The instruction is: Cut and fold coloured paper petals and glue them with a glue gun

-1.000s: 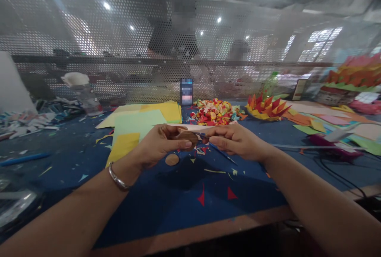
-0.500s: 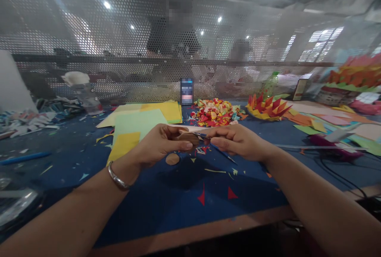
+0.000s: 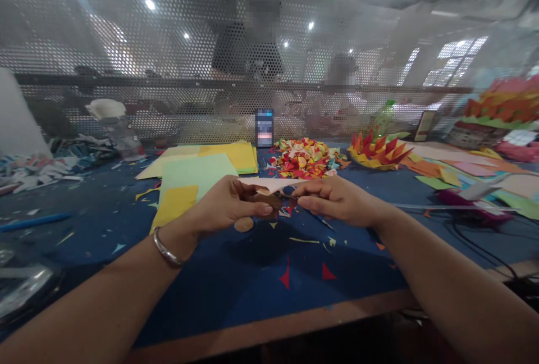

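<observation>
My left hand [image 3: 225, 201] is closed, its thumb and fingers pinching a brown rounded disc [image 3: 269, 203] together with pale pink paper [image 3: 286, 185]. The paper reaches behind the disc towards my right hand [image 3: 332, 200]. That hand is closed too, thumb against curled fingers. A slim dark thing [image 3: 288, 196] shows at its fingertips, too small and blurred to name. Under my left thumb, a tan round disc [image 3: 243, 224] lies on the blue tabletop [image 3: 252, 291]. Beyond my hands is a pile of red, yellow and white paper scraps [image 3: 304, 157].
Green sheets [image 3: 197, 170] and yellow sheets [image 3: 229, 156] lie ahead left. A phone [image 3: 264, 128] stands at the mesh screen, a person behind it. An orange folded-paper piece [image 3: 379, 153] and a purple glue gun [image 3: 474, 206] are right. A blue pen [image 3: 36, 222] lies left.
The pink paper and the disc have shifted slightly between my hands, and the paper's near edge is tilted differently. Both hands stay almost in place. The person behind the mesh has moved slightly right.
</observation>
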`<state>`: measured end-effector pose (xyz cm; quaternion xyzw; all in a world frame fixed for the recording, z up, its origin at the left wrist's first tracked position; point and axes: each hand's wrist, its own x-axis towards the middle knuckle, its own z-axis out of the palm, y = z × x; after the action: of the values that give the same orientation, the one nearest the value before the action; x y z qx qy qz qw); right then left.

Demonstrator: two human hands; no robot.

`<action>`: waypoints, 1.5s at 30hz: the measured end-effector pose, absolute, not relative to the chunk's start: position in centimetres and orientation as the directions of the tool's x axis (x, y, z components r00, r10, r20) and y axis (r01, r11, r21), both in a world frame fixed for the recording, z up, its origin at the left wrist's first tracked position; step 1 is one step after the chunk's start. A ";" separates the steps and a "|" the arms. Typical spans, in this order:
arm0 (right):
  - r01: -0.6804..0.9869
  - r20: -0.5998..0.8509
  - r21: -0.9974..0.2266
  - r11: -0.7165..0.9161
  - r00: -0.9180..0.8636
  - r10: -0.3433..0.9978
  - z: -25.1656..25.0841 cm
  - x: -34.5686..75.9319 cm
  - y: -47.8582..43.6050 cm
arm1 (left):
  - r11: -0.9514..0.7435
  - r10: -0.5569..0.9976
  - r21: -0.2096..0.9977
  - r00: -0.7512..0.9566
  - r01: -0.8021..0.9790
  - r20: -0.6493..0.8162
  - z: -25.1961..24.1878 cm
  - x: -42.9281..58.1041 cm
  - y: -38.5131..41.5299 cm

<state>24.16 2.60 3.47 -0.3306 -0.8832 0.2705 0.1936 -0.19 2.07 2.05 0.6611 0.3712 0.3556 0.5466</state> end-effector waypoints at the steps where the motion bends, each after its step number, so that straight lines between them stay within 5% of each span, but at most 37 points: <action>1: 0.475 0.157 -0.622 0.623 -0.703 0.693 3.5 24.2 2.6 | -0.119 0.876 0.988 0.478 0.096 0.059 2.0 -0.2 2.1; 12: 0.277 0.171 -0.860 0.428 -0.633 0.755 3.2 23.5 2.3 | -0.035 0.920 0.993 0.385 -0.111 0.076 1.0 -0.1 3.0; 25: 0.237 0.315 -0.844 0.481 -0.507 0.802 0.6 21.3 2.9 | -0.107 0.886 0.990 0.444 -0.088 0.135 0.7 1.0 2.5; 38: 0.078 0.382 -0.894 0.440 -0.378 0.843 0.0 20.5 2.6 | -0.049 0.954 0.976 0.280 -0.212 0.109 0.4 2.6 1.3; 45: -0.011 0.301 -0.948 0.317 -0.345 0.889 0.6 20.6 2.5 | -0.140 0.979 0.966 0.116 -0.218 0.168 0.9 2.1 2.1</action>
<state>20.62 2.47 0.59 -0.3307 -0.6637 0.4819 0.4668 2.14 2.09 0.89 0.5145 0.3697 0.5526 0.5415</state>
